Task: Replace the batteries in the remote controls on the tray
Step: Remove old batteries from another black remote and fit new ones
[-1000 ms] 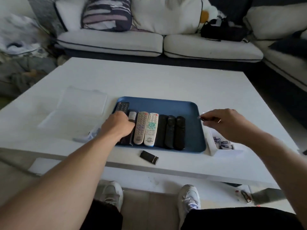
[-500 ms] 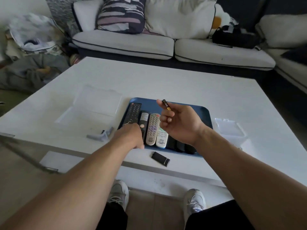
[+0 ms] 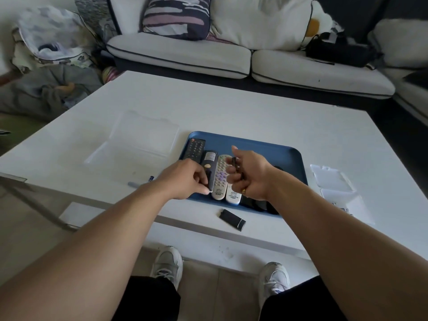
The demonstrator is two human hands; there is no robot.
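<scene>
A blue tray (image 3: 273, 151) on the white table holds several remotes side by side. My left hand (image 3: 185, 179) grips the near end of a dark remote (image 3: 209, 162) lying back side up, second from the left. Beside it lie a black remote (image 3: 195, 147), a grey remote (image 3: 221, 174) and a white remote (image 3: 232, 195). My right hand (image 3: 249, 174) hovers over the tray and holds thin dark batteries (image 3: 235, 163) in its curled fingers. A black battery cover (image 3: 232, 219) lies on the table in front of the tray.
A clear open plastic box (image 3: 139, 144) lies left of the tray, with loose batteries (image 3: 139, 183) near its front. A second clear box (image 3: 335, 184) sits to the right. The table's near edge (image 3: 208, 230) runs above my shoes. A sofa stands behind the table.
My right hand came from the box on the right to above the tray with batteries in it, then dropped closer to my left hand. My left hand took hold of the dark remote's near end.
</scene>
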